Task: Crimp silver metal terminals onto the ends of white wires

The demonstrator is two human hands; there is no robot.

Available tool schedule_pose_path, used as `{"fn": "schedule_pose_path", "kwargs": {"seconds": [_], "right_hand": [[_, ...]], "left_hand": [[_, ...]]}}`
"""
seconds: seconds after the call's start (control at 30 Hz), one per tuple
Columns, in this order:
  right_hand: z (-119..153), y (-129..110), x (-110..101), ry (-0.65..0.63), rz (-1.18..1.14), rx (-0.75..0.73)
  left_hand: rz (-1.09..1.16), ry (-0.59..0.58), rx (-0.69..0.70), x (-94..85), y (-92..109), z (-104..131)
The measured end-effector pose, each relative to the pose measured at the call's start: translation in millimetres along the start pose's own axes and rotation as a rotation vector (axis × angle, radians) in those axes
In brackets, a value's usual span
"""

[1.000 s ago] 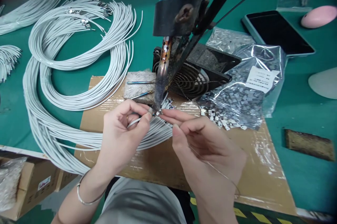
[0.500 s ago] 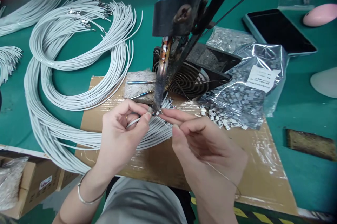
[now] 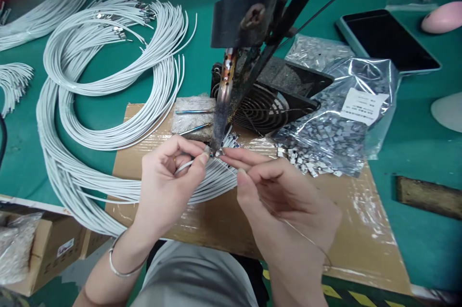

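A blue-handled soldering iron points down, its dark tip at the fingertips of both hands. My left hand pinches the end of a white cable just left of the tip. Between thumb and fingers, my right hand holds a thin solder wire that trails back past the wrist. Its forefinger is beside a small metal piece under the tip; whether it touches the piece I cannot tell. A bundle of white cables lies beneath the hands on brown cardboard.
Coiled white cables cover the left side. Behind the iron stands a black fan. To its right are a bag of metal pieces, loose metal pieces and a phone. A worn bar lies far right.
The whole view has shifted slightly. Both hands keep nearly the same pose at the iron's tip.
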State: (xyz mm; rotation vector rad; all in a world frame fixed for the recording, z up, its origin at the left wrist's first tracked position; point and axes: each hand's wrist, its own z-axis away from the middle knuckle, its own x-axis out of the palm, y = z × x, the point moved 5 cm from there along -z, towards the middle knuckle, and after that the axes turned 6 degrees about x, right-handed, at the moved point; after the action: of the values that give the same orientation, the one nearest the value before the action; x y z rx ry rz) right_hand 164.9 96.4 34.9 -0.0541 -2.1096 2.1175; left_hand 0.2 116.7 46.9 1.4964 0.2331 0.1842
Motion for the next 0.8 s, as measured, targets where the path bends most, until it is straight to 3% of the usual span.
{"fn": "schedule_pose_path", "kwargs": {"seconds": [0.8], "right_hand": [[1.2, -0.4, 0.7, 0.009, -0.007, -0.024]], "left_hand": [[-0.058, 0.024, 0.020, -0.3, 3.7, 1.2]]}}
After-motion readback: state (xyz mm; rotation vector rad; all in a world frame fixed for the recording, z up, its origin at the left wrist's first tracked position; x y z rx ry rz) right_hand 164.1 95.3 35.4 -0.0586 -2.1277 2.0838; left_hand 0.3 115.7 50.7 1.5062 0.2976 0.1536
